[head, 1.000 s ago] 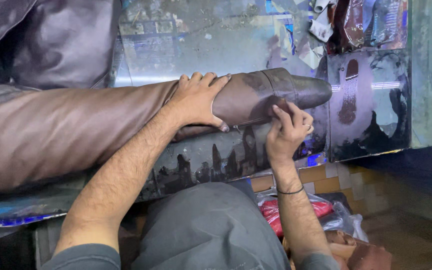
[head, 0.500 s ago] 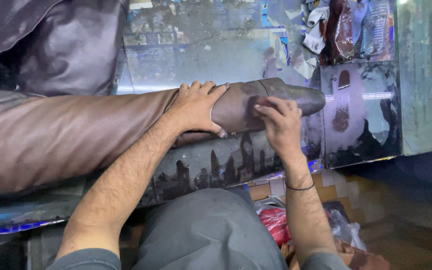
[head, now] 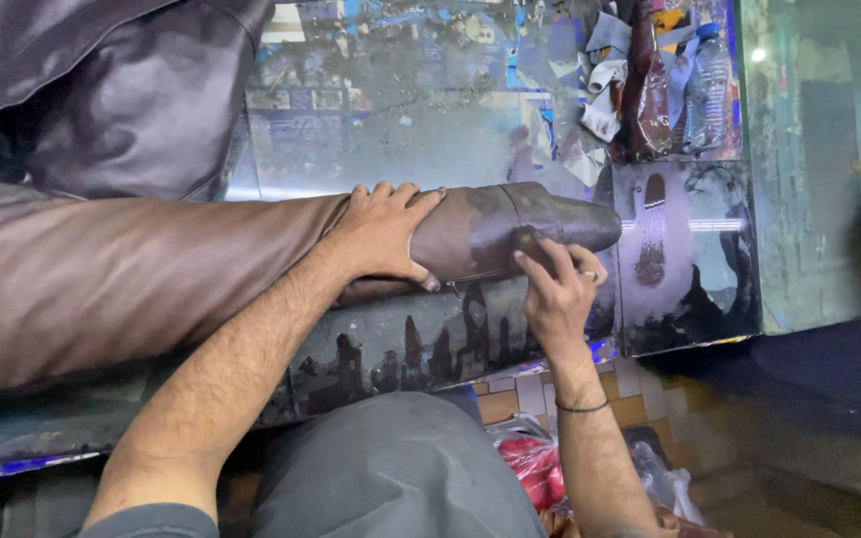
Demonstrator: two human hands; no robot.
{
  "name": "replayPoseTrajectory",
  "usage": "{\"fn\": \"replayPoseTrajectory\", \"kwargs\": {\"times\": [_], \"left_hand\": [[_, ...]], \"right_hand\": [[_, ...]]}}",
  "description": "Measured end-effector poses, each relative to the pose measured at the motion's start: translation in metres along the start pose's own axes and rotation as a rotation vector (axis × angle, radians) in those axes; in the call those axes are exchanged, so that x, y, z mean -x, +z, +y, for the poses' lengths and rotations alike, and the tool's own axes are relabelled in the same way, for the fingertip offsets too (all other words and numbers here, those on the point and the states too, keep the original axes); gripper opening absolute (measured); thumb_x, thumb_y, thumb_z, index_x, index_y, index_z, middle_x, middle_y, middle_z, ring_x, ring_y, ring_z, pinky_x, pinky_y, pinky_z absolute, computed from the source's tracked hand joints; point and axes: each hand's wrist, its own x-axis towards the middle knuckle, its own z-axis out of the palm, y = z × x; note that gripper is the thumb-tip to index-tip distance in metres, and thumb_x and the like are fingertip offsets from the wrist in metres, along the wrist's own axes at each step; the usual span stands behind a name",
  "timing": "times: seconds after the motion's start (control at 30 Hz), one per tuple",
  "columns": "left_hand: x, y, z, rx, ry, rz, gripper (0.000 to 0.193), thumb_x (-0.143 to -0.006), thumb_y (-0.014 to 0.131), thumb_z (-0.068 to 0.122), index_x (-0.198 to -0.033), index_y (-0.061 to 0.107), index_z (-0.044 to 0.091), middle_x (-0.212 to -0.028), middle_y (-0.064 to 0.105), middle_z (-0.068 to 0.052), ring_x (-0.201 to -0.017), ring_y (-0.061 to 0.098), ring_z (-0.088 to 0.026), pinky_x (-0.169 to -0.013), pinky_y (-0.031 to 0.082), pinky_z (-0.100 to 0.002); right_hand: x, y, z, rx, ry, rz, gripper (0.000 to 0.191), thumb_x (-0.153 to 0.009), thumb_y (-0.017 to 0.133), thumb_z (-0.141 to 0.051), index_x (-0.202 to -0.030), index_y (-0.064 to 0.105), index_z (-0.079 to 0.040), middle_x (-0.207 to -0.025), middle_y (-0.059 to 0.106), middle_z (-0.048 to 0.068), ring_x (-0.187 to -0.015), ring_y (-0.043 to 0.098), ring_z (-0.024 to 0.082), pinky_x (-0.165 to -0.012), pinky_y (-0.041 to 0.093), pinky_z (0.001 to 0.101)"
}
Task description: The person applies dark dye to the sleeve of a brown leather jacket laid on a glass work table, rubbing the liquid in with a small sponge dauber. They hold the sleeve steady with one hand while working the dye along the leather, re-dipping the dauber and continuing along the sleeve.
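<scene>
At the far left a dark purple-brown leather garment (head: 102,90) is heaped on the desk (head: 401,130), whose glossy top is covered with worn, blue-tinged printed sheets. From under the heap a long brown leather sleeve (head: 151,279) stretches across the desk near its front edge. Its long axis runs left to right, almost level, and its darker cuff end (head: 570,221) points right, stopping short of the desk's right corner.

The left hand (head: 386,234) lies flat on top of the sleeve, fingers spread and pressing down, thumb hooked over the near side. Just to the right, the right hand (head: 555,294) comes up from below the desk edge; its fingers (head: 535,261) are bunched together and pinch the cuff's lower edge. A thin dark band circles that wrist.

Further right, at the desk's back corner, lie scraps of grey and dark red material (head: 630,80) and a clear plastic bottle with a blue cap (head: 710,90). Below the desk edge a red plastic bag (head: 535,463) sits on the tiled floor.
</scene>
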Motion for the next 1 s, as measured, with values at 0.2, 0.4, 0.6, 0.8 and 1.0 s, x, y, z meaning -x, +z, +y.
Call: {"fn": "replayPoseTrajectory", "kwargs": {"times": [0.2, 0.4, 0.6, 0.8, 1.0], "left_hand": [[0.000, 0.003, 0.000, -0.001, 0.016, 0.011, 0.130, -0.047, 0.088, 0.074, -0.153, 0.039, 0.016, -0.143, 0.049, -0.014, -0.129, 0.046, -0.037, -0.100, 0.037, -0.059], [0.001, 0.001, -0.002, 0.025, -0.022, -0.031, 0.129, -0.047, 0.087, 0.073, -0.154, 0.040, 0.019, -0.144, 0.049, -0.012, -0.130, 0.046, -0.036, -0.101, 0.038, -0.059], [0.001, 0.002, -0.004, 0.009, -0.009, -0.005, 0.130, -0.045, 0.088, 0.073, -0.153, 0.040, 0.019, -0.143, 0.049, -0.012, -0.129, 0.046, -0.037, -0.100, 0.037, -0.061], [0.001, 0.005, -0.002, 0.009, -0.012, -0.003, 0.129, -0.046, 0.089, 0.072, -0.153, 0.040, 0.019, -0.143, 0.049, -0.012, -0.129, 0.047, -0.036, -0.099, 0.037, -0.060], [0.003, 0.002, 0.002, 0.020, -0.015, -0.015, 0.129, -0.047, 0.089, 0.070, -0.154, 0.039, 0.018, -0.142, 0.049, -0.012, -0.129, 0.046, -0.036, -0.100, 0.037, -0.058]], "right_hand": [[-0.085, 0.017, 0.026, -0.109, -0.125, -0.179, 0.028, -0.082, 0.070, -0.003, -0.102, 0.080, -0.020, -0.122, 0.070, -0.005, -0.112, 0.055, 0.029, -0.096, 0.040, 0.0453], [-0.085, -0.011, 0.030, -0.126, -0.221, -0.409, 0.035, -0.076, 0.069, -0.003, -0.105, 0.079, -0.021, -0.121, 0.069, -0.006, -0.109, 0.055, 0.028, -0.091, 0.041, 0.0452], [-0.027, -0.047, 0.021, -0.024, -0.097, -0.265, 0.033, -0.079, 0.070, -0.002, -0.104, 0.078, -0.022, -0.123, 0.069, -0.005, -0.110, 0.056, 0.026, -0.094, 0.041, 0.0441], [0.012, -0.015, -0.008, -0.099, 0.176, 0.099, 0.028, -0.089, 0.074, -0.006, -0.115, 0.076, -0.017, -0.130, 0.063, 0.006, -0.114, 0.053, 0.032, -0.099, 0.041, 0.0435], [0.027, 0.008, -0.014, 0.117, 0.271, 0.121, 0.029, -0.087, 0.075, -0.006, -0.109, 0.081, -0.023, -0.127, 0.067, 0.002, -0.114, 0.054, 0.027, -0.097, 0.037, 0.0435]]}}
